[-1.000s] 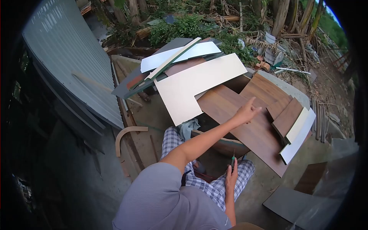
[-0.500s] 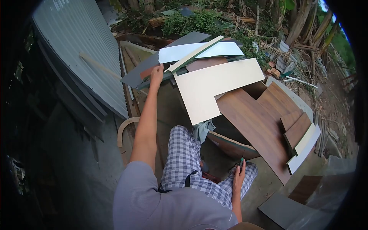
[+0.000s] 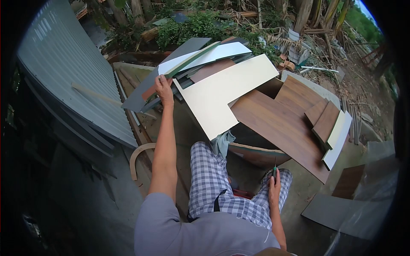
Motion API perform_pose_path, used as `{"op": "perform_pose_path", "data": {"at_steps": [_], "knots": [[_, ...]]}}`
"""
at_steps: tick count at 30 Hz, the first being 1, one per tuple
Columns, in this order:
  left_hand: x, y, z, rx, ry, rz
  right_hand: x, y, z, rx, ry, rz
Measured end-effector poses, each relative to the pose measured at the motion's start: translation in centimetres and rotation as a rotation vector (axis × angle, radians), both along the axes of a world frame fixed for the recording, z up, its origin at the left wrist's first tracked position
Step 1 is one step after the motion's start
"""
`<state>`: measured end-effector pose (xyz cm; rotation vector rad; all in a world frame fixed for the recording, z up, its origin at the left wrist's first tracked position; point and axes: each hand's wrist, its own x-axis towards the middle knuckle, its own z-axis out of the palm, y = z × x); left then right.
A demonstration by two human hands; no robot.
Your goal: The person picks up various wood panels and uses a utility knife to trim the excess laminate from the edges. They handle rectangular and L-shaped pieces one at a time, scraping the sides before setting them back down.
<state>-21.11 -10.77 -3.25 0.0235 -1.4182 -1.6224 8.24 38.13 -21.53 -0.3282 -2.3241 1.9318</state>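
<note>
Green-edged strip (image 3: 192,59) is laid slantwise across the far left part of the pile of boards, its near end held at the pile's left edge. At the far left, a corrugated metal sheet (image 3: 72,64) is seen, with a curved wooden piece (image 3: 135,164) lower down, left of the outstretched arm. Dark grey board (image 3: 137,94) is set out at the pile's left corner. Beside it, the near end of the strip is grasped by the left hand (image 3: 165,90), the fingers closed around it and the arm reached forward. Beneath the strip, a white board (image 3: 230,50) is crossed by it, and a reddish-brown board (image 3: 211,71) is partly covered.

To the right, an L-shaped cream board (image 3: 213,96) is laid flat, and a grey-green cloth (image 3: 223,143) is hung by its near corner. Near the knee, an upright thin-shafted hand tool (image 3: 274,171) with a green part is held by the right hand (image 3: 274,190), its fingers curled around the handle. Beyond it, a large wood-grain panel (image 3: 277,128) is slanted toward the pile's near right corner. At the right edge, smaller wood-grain pieces (image 3: 326,123), a cream strip (image 3: 336,130) and a white strip (image 3: 338,147) are overlapped. Lower right, a grey panel (image 3: 324,209) is seen on the ground.
</note>
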Motion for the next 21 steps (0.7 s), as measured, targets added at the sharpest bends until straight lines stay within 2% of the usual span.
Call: {"op": "perform_pose_path", "data": {"at_steps": [3, 4, 7, 8, 10, 13, 20, 21], "knots": [[1.3, 0.5, 5.1, 0.182, 0.038, 0.035, 0.2, -0.1, 1.0, -0.033, -0.044, 0.004], [1.9, 0.4, 6.1, 0.206, 0.029, 0.052, 0.3, 0.2, 0.6, 0.043, -0.016, 0.011], [5.0, 0.6, 7.9, 0.177, 0.001, -0.013, 0.8, 0.2, 2.0, -0.064, -0.088, -0.017], [6.0, 0.6, 8.2, 0.142, -0.019, -0.041, 0.9, 0.1, 2.5, -0.06, -0.042, -0.039], [8.3, 1.7, 9.2, 0.198, -0.079, -0.124, 1.3, 0.2, 3.4, -0.098, -0.051, -0.077], [11.0, 3.8, 8.6, 0.19, -0.16, -0.267, 2.1, 0.9, 3.2, -0.12, -0.024, -0.084], [16.1, 10.0, 6.4, 0.191, -0.381, -0.374, 3.6, 0.9, 4.9, -0.109, -0.053, -0.07], [16.7, 10.6, 6.2, 0.189, -0.404, -0.381, 3.3, 0.8, 5.2, -0.035, -0.018, -0.061]]}}
